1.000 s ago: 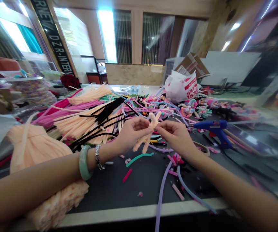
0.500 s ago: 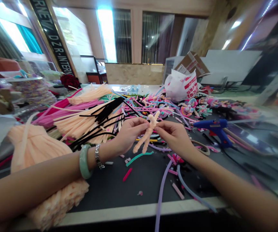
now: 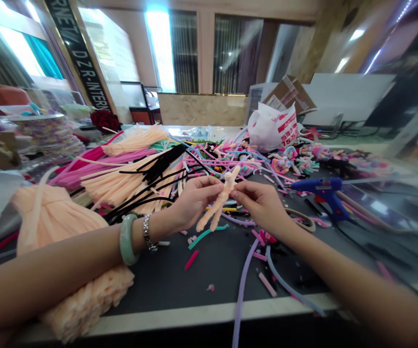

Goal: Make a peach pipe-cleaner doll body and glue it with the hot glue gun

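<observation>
Table [image 3: 158,295]: dark top, pale front edge. Left side carries a thick peach bundle of fuzzy stems [image 3: 54,208], with pink stems [image 3: 74,174] farther back; blue glue gun [image 3: 321,186] at right. Nearer the front, scattered: a teal offcut [image 3: 207,235], a red offcut [image 3: 191,260], and a lilac stem [image 3: 243,285] overhanging the edge.

The figure [image 3: 222,200] is peach throughout, much the same shade as the bundle [image 3: 54,208]. The bangle [image 3: 126,240] is a milky pale green, the bracelet [image 3: 147,233] silver. The glue gun [image 3: 318,184] is blue with a touch of red; the bag [image 3: 267,128] is white — its print red. The mat [image 3: 161,290] is dark grey, the strip [image 3: 206,235] teal, the long stem [image 3: 243,290] lilac. The rose [image 3: 104,121] is deep red, the box [image 3: 291,94] brown, the banner [image 3: 80,60] black — with pale grey letters.
</observation>
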Available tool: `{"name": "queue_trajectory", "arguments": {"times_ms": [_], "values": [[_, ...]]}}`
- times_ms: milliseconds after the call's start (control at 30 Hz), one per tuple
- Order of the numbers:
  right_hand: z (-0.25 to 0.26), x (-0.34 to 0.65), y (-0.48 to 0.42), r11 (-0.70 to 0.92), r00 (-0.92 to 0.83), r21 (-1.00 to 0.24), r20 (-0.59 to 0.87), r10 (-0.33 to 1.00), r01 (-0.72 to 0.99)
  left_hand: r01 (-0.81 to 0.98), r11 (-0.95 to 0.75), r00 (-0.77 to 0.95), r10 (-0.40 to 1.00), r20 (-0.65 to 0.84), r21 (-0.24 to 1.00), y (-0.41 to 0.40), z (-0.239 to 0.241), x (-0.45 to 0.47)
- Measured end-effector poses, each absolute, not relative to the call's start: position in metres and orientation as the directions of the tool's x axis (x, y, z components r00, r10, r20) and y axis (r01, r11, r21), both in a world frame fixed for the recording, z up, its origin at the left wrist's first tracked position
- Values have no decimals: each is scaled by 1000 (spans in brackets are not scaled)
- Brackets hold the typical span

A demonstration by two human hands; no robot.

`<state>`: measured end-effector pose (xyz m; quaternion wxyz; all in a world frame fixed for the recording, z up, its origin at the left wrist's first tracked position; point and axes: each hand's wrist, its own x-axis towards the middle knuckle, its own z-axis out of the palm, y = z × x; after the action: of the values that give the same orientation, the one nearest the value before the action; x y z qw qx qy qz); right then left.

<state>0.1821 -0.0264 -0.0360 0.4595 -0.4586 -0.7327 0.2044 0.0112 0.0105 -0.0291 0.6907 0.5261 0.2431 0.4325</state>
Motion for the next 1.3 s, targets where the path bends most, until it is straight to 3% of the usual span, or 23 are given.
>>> {"name": "queue_trajectory", "arguments": {"times_ms": [367,667,833,1000,1300], "values": [[-33,179,-31,453,-32,-723,514,857,521,-421,138,529,840,120,896,11,-30,13],[-36,178,-29,510,95,-618,686,721,598,-441,162,551,825,125,883,10,-32,15],[-35,173,-35,480,109,-680,631,768,554,-455,157,547,826,136,877,9,-30,16],[-35,169,-40,487,92,-658,643,760,574,-452,137,547,823,153,881,8,-29,15],[-39,166,-42,513,111,-729,617,779,454,-474,78,518,831,205,877,11,-33,15]]}}
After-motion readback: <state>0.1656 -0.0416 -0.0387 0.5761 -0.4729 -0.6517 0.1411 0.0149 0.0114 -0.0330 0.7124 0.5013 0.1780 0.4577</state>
